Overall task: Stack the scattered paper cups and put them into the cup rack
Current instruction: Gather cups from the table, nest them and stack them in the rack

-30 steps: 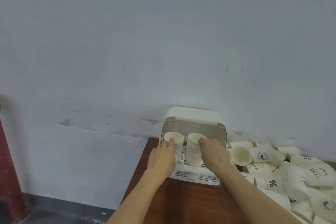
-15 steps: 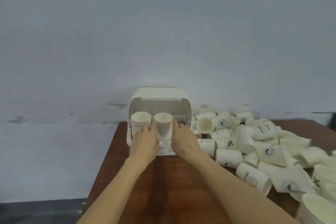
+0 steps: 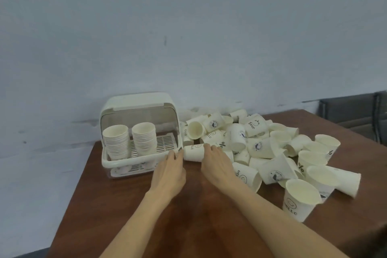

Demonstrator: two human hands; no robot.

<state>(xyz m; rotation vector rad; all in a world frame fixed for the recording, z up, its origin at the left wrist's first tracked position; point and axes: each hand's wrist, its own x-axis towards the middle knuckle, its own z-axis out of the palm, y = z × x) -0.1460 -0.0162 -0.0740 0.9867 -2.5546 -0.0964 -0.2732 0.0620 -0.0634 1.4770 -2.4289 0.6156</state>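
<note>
Cup (image 3: 193, 152) lies centre frame, long axis horizontal (mouth rightward), between both hands: left hand (image 3: 170, 170) fingertips touch its base, relaxed; right hand (image 3: 216, 162) touches its mouth end, loosely spread.

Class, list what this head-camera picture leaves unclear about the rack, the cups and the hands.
- Head view: whether the right hand grips the lying cup or only touches it; the fingertips are hidden.
- Stacks in the rack: cup count, rims too small and blurred.
- Pile: cups underneath, covered by others.
- Left hand: palm side, turned away.
</note>
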